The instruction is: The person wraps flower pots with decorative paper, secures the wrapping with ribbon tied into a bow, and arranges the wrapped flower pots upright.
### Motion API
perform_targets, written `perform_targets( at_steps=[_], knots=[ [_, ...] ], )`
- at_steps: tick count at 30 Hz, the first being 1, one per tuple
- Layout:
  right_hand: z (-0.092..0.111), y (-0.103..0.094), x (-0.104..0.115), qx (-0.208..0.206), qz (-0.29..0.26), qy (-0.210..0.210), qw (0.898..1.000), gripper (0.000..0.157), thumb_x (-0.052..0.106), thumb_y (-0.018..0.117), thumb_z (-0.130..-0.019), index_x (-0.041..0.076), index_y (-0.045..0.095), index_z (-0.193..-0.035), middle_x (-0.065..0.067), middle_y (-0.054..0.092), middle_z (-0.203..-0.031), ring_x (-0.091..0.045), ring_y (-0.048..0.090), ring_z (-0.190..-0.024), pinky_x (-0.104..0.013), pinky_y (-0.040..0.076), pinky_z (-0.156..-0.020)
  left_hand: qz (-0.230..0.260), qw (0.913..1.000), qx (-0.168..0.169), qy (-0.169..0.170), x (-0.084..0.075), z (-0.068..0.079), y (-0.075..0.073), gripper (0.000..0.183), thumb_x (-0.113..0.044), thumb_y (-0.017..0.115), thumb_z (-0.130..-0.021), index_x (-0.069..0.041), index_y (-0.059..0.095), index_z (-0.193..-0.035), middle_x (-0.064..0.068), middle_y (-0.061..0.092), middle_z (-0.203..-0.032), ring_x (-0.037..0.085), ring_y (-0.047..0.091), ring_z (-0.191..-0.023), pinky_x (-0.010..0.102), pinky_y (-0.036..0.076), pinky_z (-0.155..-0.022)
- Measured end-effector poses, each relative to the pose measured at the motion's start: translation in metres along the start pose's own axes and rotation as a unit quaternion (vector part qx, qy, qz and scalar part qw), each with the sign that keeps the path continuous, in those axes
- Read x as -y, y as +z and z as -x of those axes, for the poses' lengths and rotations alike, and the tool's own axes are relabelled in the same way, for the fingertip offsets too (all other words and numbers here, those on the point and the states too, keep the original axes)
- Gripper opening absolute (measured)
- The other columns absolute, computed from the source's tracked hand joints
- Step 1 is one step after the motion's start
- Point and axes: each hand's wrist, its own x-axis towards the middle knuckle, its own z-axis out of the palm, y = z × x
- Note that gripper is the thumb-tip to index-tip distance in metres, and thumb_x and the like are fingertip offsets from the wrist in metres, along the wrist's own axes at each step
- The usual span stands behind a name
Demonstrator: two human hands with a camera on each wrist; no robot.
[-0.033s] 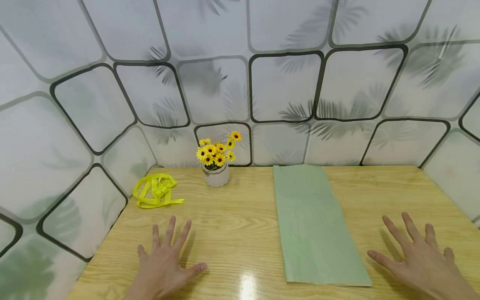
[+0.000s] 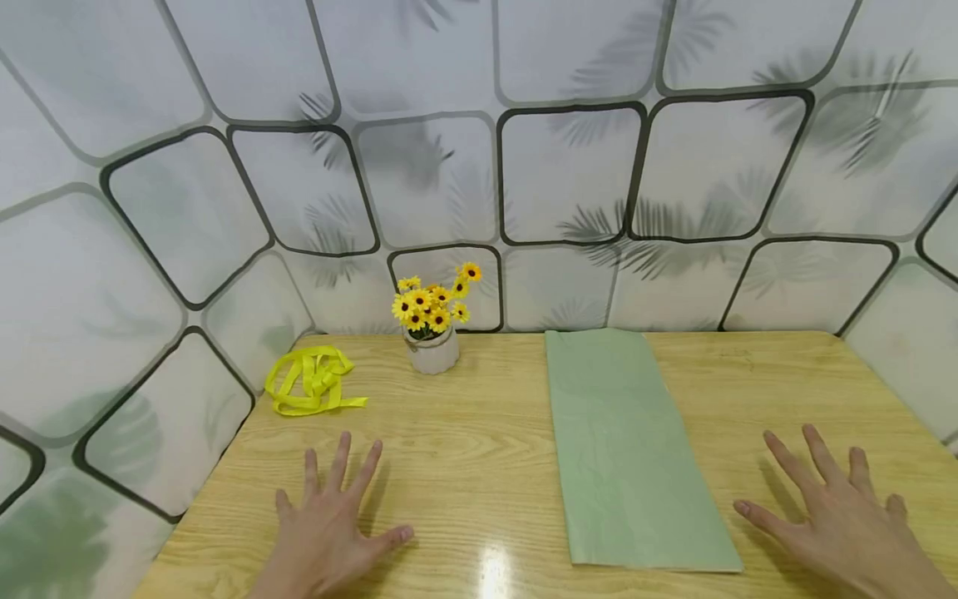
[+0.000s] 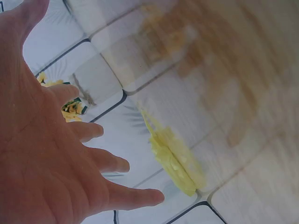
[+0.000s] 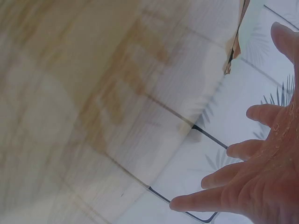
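My left hand [image 2: 327, 526] is held palm down over the table's near left, fingers spread, holding nothing. Beyond its fingertips lies a loose tangle of yellow ribbon [image 2: 318, 384], also seen in the left wrist view as a yellow heap [image 3: 173, 161]. On the right, my right hand [image 2: 841, 512] is spread the same way, with nothing in it. Its thumb points toward a folded sheet of pale green paper [image 2: 632, 457], which lies lengthwise on the table between the two hands. In the right wrist view the paper's edge [image 4: 245, 32] shows at the top.
A small whitish pot [image 2: 434, 353] with yellow flowers [image 2: 427, 308] stands at the back, between ribbon and paper. The glossy wooden table [image 2: 471, 449] meets a patterned wall [image 2: 569, 175] at its back and a side wall [image 2: 97, 316] on the left.
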Motion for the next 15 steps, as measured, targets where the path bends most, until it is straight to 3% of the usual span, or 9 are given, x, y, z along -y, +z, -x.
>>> perform_targets(
  at_steps=[6, 9, 13, 15],
  knots=[
    [-0.002, 0.002, -0.003, -0.006, -0.002, -0.007, 1.0, 0.104, 0.07, 0.057, -0.093, 0.01, 0.011, -0.164, -0.043, 0.002, -0.16, -0.086, 0.012, -0.126, -0.098, 0.02, -0.079, 0.007, 1.0, 0.003, -0.003, 0.0, 0.0, 0.002, 0.109, -0.091, 0.052, -0.079, -0.026, 0.03, -0.163, 0.022, 0.021, -0.169, 0.069, 0.022, -0.143, 0.093, 0.029, -0.088],
    [-0.003, 0.004, -0.005, -0.016, -0.016, -0.016, 1.0, 0.101, 0.066, 0.06, -0.094, 0.006, 0.018, -0.162, -0.045, 0.007, -0.158, -0.086, 0.015, -0.124, -0.096, 0.025, -0.078, 0.035, 0.9993, 0.008, 0.006, -0.007, -0.004, 0.001, 0.104, -0.085, 0.056, -0.081, -0.024, 0.033, -0.162, 0.022, 0.025, -0.167, 0.066, 0.025, -0.144, 0.091, 0.03, -0.093],
    [-0.007, 0.005, -0.004, -0.04, -0.052, -0.058, 0.996, 0.083, 0.054, 0.067, -0.095, -0.004, 0.042, -0.15, -0.047, 0.031, -0.15, -0.077, 0.037, -0.121, -0.086, 0.039, -0.078, 0.112, 0.992, 0.002, 0.06, -0.033, -0.014, 0.0, 0.078, -0.06, 0.068, -0.092, -0.014, 0.049, -0.152, 0.02, 0.046, -0.157, 0.053, 0.044, -0.14, 0.075, 0.042, -0.102],
    [-0.008, 0.008, -0.001, -0.07, -0.068, -0.107, 0.989, 0.066, 0.041, 0.075, -0.093, -0.003, 0.058, -0.138, -0.041, 0.052, -0.137, -0.062, 0.057, -0.11, -0.071, 0.052, -0.077, 0.148, 0.9826, -0.002, 0.112, -0.053, -0.019, -0.001, 0.061, -0.046, 0.07, -0.096, -0.01, 0.057, -0.144, 0.014, 0.058, -0.146, 0.04, 0.057, -0.132, 0.061, 0.05, -0.103]
  ],
)
